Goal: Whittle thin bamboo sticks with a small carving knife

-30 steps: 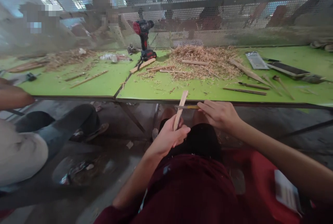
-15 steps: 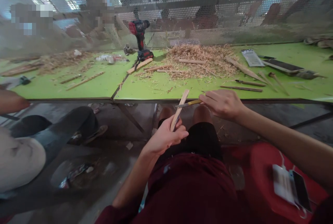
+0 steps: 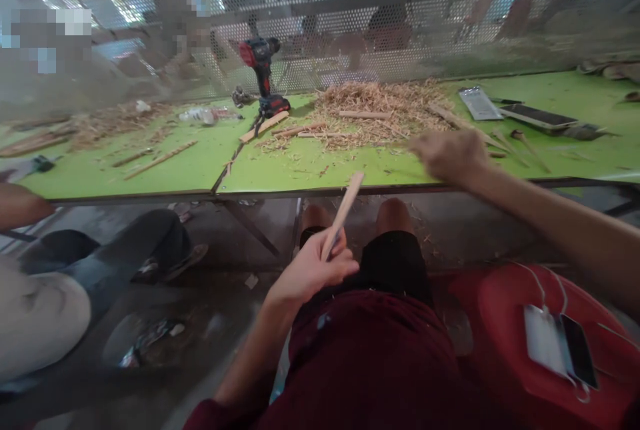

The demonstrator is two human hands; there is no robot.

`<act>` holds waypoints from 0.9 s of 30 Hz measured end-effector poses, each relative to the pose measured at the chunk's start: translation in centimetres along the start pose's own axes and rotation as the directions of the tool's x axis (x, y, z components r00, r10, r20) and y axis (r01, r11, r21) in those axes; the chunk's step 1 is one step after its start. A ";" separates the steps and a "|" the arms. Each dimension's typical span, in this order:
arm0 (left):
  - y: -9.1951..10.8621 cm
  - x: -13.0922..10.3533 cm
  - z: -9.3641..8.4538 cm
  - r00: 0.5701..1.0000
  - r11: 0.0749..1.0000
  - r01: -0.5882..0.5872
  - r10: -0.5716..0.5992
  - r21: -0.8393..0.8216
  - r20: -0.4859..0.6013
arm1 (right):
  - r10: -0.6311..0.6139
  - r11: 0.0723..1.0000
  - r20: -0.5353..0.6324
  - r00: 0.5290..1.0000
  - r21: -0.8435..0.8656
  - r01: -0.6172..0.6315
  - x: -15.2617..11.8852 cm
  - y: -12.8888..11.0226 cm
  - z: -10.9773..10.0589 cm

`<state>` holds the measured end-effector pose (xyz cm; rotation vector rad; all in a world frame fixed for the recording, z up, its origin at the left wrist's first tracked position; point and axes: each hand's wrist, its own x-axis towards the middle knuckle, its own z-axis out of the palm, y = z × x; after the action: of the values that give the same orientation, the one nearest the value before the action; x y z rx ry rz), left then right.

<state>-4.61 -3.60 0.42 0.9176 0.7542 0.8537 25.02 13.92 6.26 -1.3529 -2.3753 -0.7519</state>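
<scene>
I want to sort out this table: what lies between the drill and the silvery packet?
In the head view, a pile of wood shavings lies between the drill and the silvery packet, with wooden strips among it.

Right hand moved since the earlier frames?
Yes: the right hand has moved forward and to the right, from across the near edge of the green table to beyond that edge.

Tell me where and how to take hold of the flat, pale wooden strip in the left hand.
I'd pinch the pale wooden strip across its broad faces near the far end, coming from the side of the bright-green flat table. The bare left hand covers the near end, while the slim, straight far part juts out uncovered.
</scene>
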 end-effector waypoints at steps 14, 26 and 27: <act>-0.5 0.0 -0.6 0.997 0.976 -0.032 0.048 -0.216 0.068 | -0.203 0.821 -0.185 0.961 0.503 0.271 -4.8 -8.3 -3.2; -1.2 0.9 0.0 0.995 0.975 -0.090 0.098 -0.205 0.030 | -0.334 0.913 -0.259 0.906 0.150 0.380 -5.9 -11.5 -2.5; -1.2 0.9 -0.1 0.994 0.976 -0.092 0.100 -0.195 0.032 | -0.339 0.909 -0.263 0.903 0.156 0.387 -5.7 -11.3 -2.4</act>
<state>-3.91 -3.15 -0.83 0.8002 0.5825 0.9719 18.24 3.83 2.09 -0.7012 -2.4606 -0.6894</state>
